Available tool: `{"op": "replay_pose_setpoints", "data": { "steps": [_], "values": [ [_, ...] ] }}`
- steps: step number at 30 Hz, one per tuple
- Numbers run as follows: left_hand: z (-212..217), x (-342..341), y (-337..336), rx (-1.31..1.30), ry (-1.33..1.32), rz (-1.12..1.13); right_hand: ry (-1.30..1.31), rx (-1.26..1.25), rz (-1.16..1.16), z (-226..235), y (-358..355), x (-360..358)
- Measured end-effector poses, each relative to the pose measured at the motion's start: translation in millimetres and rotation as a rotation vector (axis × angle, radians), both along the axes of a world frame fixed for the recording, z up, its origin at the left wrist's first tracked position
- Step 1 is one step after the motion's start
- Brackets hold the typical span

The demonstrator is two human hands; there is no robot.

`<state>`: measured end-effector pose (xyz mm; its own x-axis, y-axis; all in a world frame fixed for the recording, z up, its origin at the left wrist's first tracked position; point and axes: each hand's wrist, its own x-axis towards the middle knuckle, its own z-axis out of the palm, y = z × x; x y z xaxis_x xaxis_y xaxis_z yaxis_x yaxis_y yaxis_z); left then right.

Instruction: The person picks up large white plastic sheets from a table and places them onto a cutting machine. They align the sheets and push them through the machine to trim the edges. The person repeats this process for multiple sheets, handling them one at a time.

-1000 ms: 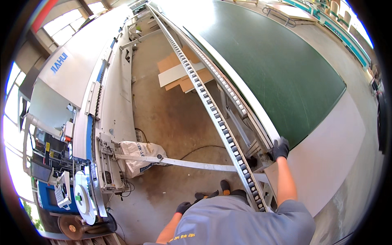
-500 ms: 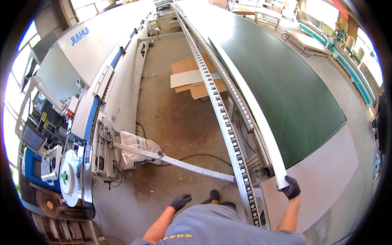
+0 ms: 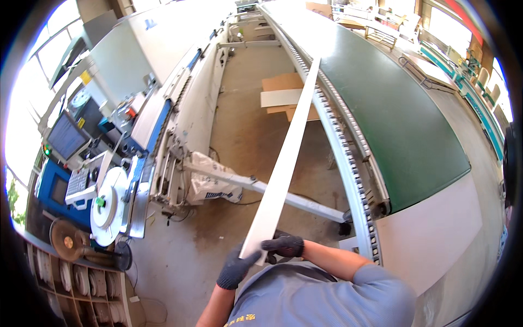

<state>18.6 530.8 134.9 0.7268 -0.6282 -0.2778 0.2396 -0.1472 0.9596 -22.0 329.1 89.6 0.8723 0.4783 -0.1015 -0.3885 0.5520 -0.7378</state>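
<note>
A long, narrow white board strip [image 3: 287, 158] slants away from my body, with its near end in front of my waist. My left hand [image 3: 238, 268], in a dark knit glove, grips the left corner of that end. On the right edge, my right hand [image 3: 284, 245], gloved alike, closes round the strip with its fingers partly hidden beneath. Toward its far end, the strip crosses above the roller rail [image 3: 341, 147], beside the green-topped conveyor table [image 3: 403, 125]. Whether it touches the rail there, I cannot tell.
At left stands a long white machine [image 3: 182, 109] with a tape reel [image 3: 111, 210] and a monitor [image 3: 68, 136]. A metal support arm [image 3: 305, 203] spans the floor below the strip. A white sack [image 3: 215, 182] and cardboard sheets [image 3: 280, 84] lie on the floor.
The strip has come off the green table's edge and swung left over the roller rail. My right hand moved left with it, and my left hand has taken hold of its near end.
</note>
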Motion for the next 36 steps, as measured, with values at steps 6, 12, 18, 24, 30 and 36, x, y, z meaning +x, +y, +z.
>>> {"op": "replay_pose_setpoints", "data": {
  "steps": [6,12,18,24,30,36],
  "values": [
    [35.2,-28.4,135.6,-0.036,-0.18,0.674,-0.051,-0.104,-0.068,3.9,114.6,42.4],
    [-9.0,-85.0,404.8,0.189,-0.509,1.182,0.147,0.083,-0.688,-34.8,44.3,153.6],
    [-8.3,-144.9,599.0,-0.017,-0.092,1.682,0.204,0.024,-1.067,-91.2,-62.1,176.9],
    [-161.1,-126.6,633.8,-0.595,-0.029,1.828,0.235,-0.145,-0.628,-96.9,25.2,224.9],
    [-183.9,96.0,337.9,-1.065,0.326,1.433,0.132,-0.251,0.048,-84.8,203.0,284.8],
    [-147.5,114.8,330.3,-0.933,0.113,1.158,-0.121,-0.249,0.246,-25.7,275.4,301.3]
  ]
}}
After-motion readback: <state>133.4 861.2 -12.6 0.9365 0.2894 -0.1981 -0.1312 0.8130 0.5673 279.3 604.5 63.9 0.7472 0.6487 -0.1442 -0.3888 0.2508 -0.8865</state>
